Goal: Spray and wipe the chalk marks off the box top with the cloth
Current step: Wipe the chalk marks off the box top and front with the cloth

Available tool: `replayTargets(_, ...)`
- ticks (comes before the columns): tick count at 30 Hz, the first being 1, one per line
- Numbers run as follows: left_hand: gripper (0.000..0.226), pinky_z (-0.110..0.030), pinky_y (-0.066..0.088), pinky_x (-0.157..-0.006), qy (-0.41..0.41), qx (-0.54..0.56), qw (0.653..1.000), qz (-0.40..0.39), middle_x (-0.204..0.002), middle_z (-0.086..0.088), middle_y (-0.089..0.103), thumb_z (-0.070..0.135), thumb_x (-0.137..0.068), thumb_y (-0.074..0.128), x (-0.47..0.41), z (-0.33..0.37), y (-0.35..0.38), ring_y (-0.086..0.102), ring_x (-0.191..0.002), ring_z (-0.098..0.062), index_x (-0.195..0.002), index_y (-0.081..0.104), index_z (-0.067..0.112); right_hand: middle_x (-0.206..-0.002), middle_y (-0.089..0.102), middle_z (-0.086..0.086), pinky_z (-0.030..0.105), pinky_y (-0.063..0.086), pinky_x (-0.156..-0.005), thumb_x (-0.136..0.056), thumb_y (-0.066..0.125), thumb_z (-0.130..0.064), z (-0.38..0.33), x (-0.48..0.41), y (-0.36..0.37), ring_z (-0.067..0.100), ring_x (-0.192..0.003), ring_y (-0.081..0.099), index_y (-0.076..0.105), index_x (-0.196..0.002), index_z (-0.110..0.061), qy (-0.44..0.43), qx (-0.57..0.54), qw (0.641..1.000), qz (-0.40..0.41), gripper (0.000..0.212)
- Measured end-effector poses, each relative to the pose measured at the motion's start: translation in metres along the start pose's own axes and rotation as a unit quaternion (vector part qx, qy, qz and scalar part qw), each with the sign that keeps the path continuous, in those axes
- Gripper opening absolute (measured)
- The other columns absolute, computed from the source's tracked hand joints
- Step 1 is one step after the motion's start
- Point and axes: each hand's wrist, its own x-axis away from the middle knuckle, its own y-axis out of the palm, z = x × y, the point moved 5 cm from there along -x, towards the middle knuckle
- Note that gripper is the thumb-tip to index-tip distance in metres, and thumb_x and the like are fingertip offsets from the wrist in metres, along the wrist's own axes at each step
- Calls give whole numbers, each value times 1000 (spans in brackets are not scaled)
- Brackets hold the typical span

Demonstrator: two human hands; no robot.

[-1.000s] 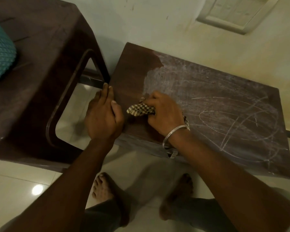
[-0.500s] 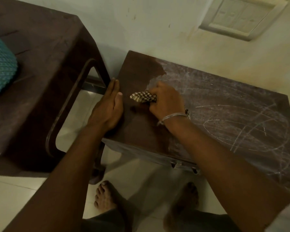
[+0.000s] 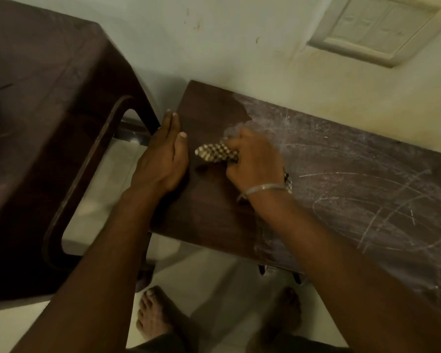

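Here, curled right fingers (image 3: 239, 143) bunch the cloth (image 3: 214, 154) on the box top (image 3: 214, 205); left fingers (image 3: 172, 124) lie flat together.

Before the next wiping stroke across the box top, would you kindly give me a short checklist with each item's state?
1. Grip on the cloth by the right hand: ok.
2. Steadying left hand flat on the box top left edge: ok.
3. Left part of the top free of chalk: ok.
4. All chalk marks wiped off: not ok, right part is covered.
5. A spray bottle at hand: cannot tell, none in view.
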Motion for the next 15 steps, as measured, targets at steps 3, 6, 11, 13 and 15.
replayTargets(3,55,-29,8,-120,-4,12,1000,8,-167,5,0,39,-108,18,-6,5,-1,5,-152,-10,-159,6,20,-101,59,-3,26,39,-66,-73,68,-9,1,8,-2,18,-91,57,70,-109,-25,-19,1,1000,-14,40)
replayTargets(6,55,-25,8,-116,-18,13,1000,10,-167,7,0,40,-108,18,-7,8,-1,6,-152,-8,-159,7,22,-103,61,-2,32,49,-72,-73,65,-10,11,-30,0,22,-94,59,71,-106,-26,14,-3,1000,-4,37)
replayTargets(11,56,-27,11,-117,-14,8,1000,11,-167,5,2,40,-108,18,-9,7,0,7,-153,-10,-159,8,21,-103,58,-2,26,44,-70,-76,65,-9,12,-24,0,18,-94,56,70,-109,-27,36,1,999,17,38)
replayTargets(13,56,-29,12,-118,-16,6,1000,15,-167,6,2,41,-108,18,-10,8,0,8,-153,-11,-159,9,21,-102,57,-3,24,39,-68,-74,67,-9,7,-3,-2,17,-92,54,70,-109,-26,11,-2,1000,17,39)
replayTargets(15,56,-32,13,-119,-18,4,1000,18,-167,6,2,42,-108,18,-11,9,0,9,-153,-12,-159,8,22,-102,58,-3,27,44,-68,-74,67,-12,10,-6,-1,18,-92,56,70,-110,-26,-3,-7,1000,7,39)
